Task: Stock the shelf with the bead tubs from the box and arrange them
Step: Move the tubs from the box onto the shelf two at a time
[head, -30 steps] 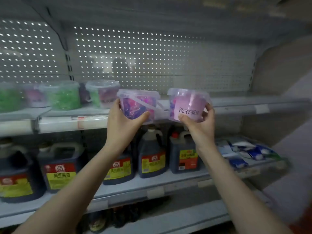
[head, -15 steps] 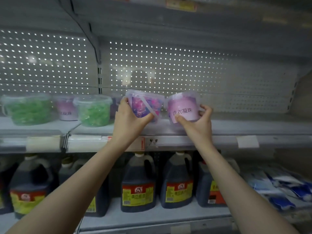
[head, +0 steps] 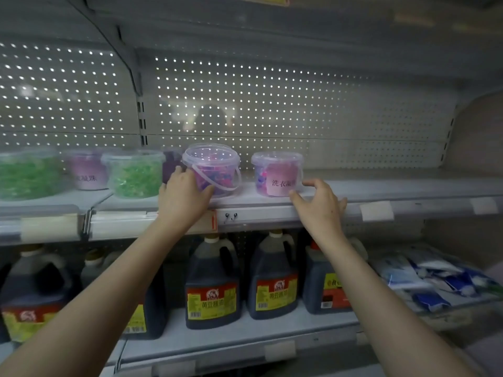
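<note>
Clear round plastic tub of pink-purple beads [head: 211,170] gripped low by curled left hand [head: 185,197], standing on grey metal shelf [head: 381,191]. Pink-labelled clear tub [head: 276,174] just right of it, right hand [head: 318,205] spread beside it, seemingly let go. Placing step, likely ending; next, nudge both left toward clear tub of green beads [head: 136,174]. Half a second ago: both gripped, close together, at the near edge.

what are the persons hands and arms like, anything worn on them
Nothing worn that shows. The left hand and right hand have no gloves, rings or watch. The left forearm and right forearm are uncovered down to the frame's lower edge, so no sleeve is in view.
</note>
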Tool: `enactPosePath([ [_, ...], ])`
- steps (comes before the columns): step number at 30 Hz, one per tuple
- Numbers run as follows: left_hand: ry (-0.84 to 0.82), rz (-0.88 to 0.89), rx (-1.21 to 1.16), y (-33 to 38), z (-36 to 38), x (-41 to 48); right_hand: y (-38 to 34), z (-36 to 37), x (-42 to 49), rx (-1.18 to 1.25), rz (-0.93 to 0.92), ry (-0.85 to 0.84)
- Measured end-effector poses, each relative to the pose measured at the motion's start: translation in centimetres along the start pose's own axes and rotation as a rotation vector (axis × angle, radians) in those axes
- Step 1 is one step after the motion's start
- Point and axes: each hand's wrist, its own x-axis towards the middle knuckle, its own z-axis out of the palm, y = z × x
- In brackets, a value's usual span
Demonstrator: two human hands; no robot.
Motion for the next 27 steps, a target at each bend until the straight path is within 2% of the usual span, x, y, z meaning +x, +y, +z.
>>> enactPosePath([
  [3, 0.011, 0.050, -0.055, 1.5, -0.9, -2.8, 0.5, -1.3, -1.8, 0.049, -0.050, 0.008],
  [10, -0.026, 0.192, -0.003, 5.1, -0.8, -10.0, 5.0, -5.4, -6.9, -0.109, -0.089, -0.053],
  [14, -0.176, 0.279, -0.011, 7.9, 1.6, -14.7, 9.4, -8.7, -10.9, -0.113, -0.070, -0.135],
  [21, -0.360, 0.445, 0.125, 12.9, 8.6, -21.6, 17.9, -14.7, -17.7, -0.421, -0.030, -0.231],
  [27, -0.528, 0.580, 0.202, 16.3, 15.3, -25.8, 24.9, -19.9, -22.3, -0.581, 0.102, -0.262],
])
